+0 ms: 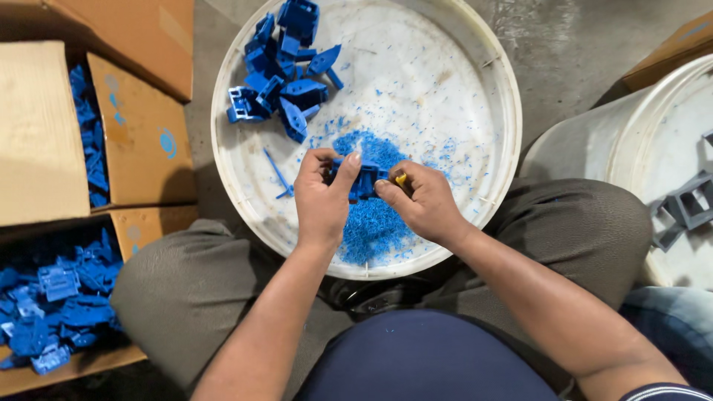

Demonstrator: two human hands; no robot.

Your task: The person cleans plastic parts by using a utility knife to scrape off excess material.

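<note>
Sitting with knees spread in grey-green trousers (186, 289), the person works over a round white plastic tub lid (490, 82) that lies just beyond the lap. Nearest on the lid lies a heap of fine blue plastic shavings (371, 223), directly below the hands. Above it the left hand (321, 197) clenches around a small blue moulded plastic part (362, 182), thumb on the near side and fingers wrapped over the top, so the part sits between both hands at the middle of the lid. The right hand (423, 202) is closed on a small yellow-handled tool (401, 179), whose tip meets the right end of the part; the blade itself is hidden. Left of the hands, a thin blue plastic strip (278, 174) lies on the lid. Farther off, at the lid's far left, sits a pile of blue moulded parts (282, 63). At the near left, an open cardboard box (141, 230) holds more blue parts; at the right, grey moulded pieces (687, 204) rest on a second white lid (631, 126).
</note>
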